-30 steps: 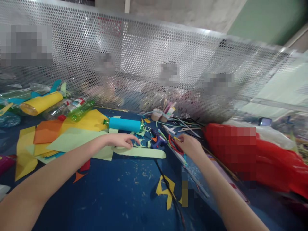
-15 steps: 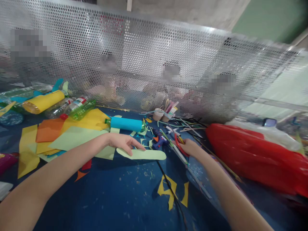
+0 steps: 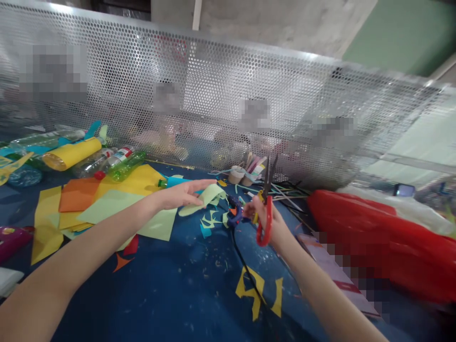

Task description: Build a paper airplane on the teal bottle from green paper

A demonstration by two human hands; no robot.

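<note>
My left hand [image 3: 178, 195] holds a pale green paper strip [image 3: 213, 193], which is bent over near the fingertips above the table. Between my right hand's [image 3: 276, 227] fingers is a pair of scissors [image 3: 269, 216] with red and yellow handles, its dark blades pointing up and slightly apart. Just left of the right hand lies a dark blue glue gun [image 3: 234, 217] with a black cord. Pale green paper scraps [image 3: 211, 220] are scattered under the strip. A bottle wrapped in blue paper [image 3: 175, 181] is partly hidden behind my left hand.
Yellow, orange and green paper sheets [image 3: 114, 207] lie at left, with several plastic bottles [image 3: 124, 167] behind. Small cups of sticks [image 3: 236, 175] stand at the perforated metal screen [image 3: 213, 85]. A red plastic bag [image 3: 370, 228] fills the right. Yellow cut-outs [image 3: 254, 289] lie in front.
My right hand has raised the scissors off the pile of sticks, and the blades now point up. The green strip, flat before, is now bent and lifted in my left hand.
</note>
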